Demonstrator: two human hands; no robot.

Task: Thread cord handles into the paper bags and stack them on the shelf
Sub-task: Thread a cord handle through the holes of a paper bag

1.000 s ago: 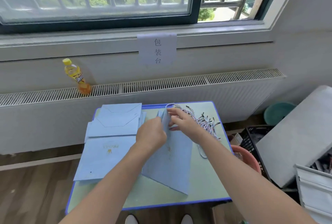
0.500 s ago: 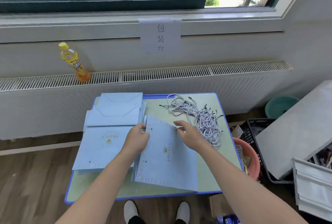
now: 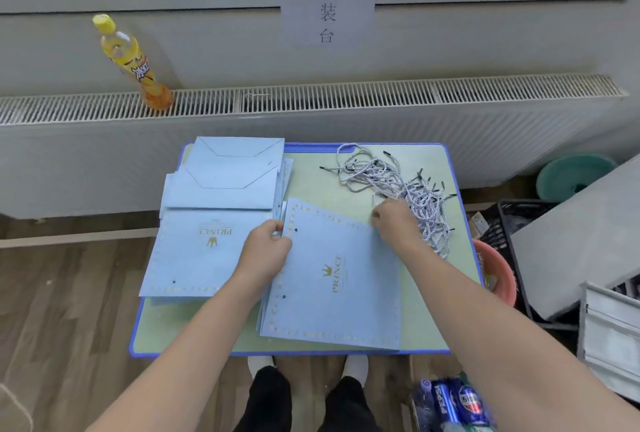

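A flat light-blue paper bag [image 3: 339, 279] with a gold crown print lies on the small table [image 3: 311, 171] in front of me. My left hand [image 3: 266, 251] pinches its upper left corner near a punched hole. My right hand [image 3: 394, 220] reaches over the bag's upper right corner into the pile of white twisted cord handles [image 3: 405, 185] with black tips; its fingers are curled at the pile's edge, and I cannot tell whether they hold a cord. A stack of more flat blue bags [image 3: 214, 213] lies on the table's left half.
A yellow drink bottle [image 3: 133, 64] stands on the radiator ledge behind the table. To the right are a pink basin [image 3: 498, 268], a black crate [image 3: 509, 220], a teal bowl [image 3: 571, 175] and a grey board [image 3: 585, 237]. Blue cans [image 3: 453, 404] sit on the floor by my feet.
The bag went from held up on edge to lying flat on the table. My right hand left the bag's top edge and moved right into the cord pile. The camera tilted downward.
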